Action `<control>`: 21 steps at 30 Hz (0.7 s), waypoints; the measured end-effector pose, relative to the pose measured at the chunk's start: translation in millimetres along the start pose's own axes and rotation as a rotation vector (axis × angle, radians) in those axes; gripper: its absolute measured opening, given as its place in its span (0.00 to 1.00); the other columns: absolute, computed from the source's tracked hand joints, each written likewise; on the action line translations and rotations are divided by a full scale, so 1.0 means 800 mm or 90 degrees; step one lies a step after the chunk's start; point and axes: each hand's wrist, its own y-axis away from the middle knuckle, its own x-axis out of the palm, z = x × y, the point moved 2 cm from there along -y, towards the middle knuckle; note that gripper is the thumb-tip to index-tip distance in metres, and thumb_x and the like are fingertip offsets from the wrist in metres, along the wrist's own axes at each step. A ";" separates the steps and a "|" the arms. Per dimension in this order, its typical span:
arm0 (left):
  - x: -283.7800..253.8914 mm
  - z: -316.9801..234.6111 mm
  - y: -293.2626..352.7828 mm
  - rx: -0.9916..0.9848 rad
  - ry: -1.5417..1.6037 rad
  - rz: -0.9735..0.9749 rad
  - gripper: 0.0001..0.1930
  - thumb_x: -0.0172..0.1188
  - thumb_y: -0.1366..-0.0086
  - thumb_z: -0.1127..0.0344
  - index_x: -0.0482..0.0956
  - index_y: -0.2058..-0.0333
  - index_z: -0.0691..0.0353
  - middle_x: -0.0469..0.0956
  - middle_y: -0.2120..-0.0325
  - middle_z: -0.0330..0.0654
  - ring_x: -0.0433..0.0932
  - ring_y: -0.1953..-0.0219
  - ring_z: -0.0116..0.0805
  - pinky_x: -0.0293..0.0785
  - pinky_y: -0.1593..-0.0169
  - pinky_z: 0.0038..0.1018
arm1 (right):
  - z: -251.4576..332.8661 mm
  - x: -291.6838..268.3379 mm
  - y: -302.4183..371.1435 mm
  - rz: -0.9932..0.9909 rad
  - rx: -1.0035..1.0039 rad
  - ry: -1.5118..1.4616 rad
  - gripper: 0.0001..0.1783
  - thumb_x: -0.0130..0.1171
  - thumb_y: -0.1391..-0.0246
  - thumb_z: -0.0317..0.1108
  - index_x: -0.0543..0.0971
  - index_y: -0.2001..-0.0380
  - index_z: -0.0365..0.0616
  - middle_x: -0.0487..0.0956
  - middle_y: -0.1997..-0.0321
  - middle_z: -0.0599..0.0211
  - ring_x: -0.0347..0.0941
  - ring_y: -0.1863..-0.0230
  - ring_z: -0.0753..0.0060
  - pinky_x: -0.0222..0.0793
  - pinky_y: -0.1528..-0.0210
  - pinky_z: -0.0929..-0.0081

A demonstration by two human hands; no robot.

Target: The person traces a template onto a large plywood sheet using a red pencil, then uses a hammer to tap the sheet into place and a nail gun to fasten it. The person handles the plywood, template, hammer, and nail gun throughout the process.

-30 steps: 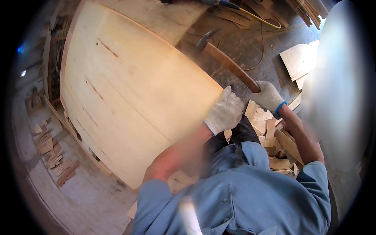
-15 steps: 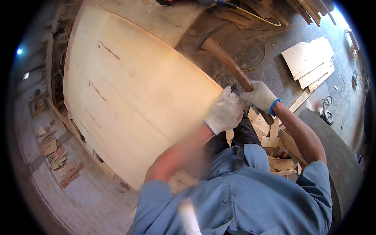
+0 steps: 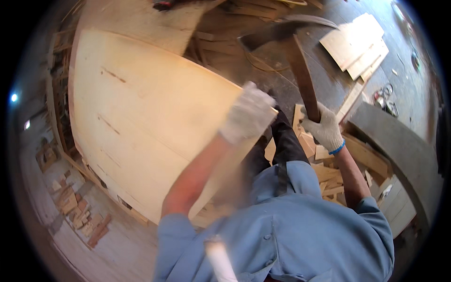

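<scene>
My right hand [image 3: 324, 128], in a pale knit glove with a blue cuff, is closed round the wooden handle of a hammer [image 3: 304, 77]. The hammer is raised, its dark curved metal head at the top. At the near right corner of a large light plywood panel [image 3: 155, 108] is my left hand [image 3: 248, 114], also gloved. It lies over the panel's edge, and its fingers are smeared by motion, so what they hold, if anything, does not show. The panel has a few dark streaks in its face.
Wood offcuts [image 3: 329, 176] lie heaped beside my legs, near a grey curved board [image 3: 392, 141]. Plywood pieces [image 3: 354, 44] are stacked on the floor at the far right. More scraps [image 3: 77, 207] lie on the floor at left. Another wooden sheet [image 3: 136, 21] adjoins the panel's far side.
My right hand has moved away from the left and toward me, and the hammer's handle now stands steeper. My left hand has shifted left along the panel's edge. The whole view has tilted slightly.
</scene>
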 end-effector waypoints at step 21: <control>-0.010 0.055 0.006 0.045 -0.061 -0.151 0.06 0.62 0.34 0.71 0.77 0.72 0.59 0.77 0.73 0.45 0.75 0.64 0.50 0.71 0.56 0.43 | -0.062 0.019 0.074 0.013 0.070 0.024 0.14 0.69 0.45 0.39 0.81 0.61 0.40 0.78 0.78 0.70 0.76 0.76 0.80 0.73 0.72 0.74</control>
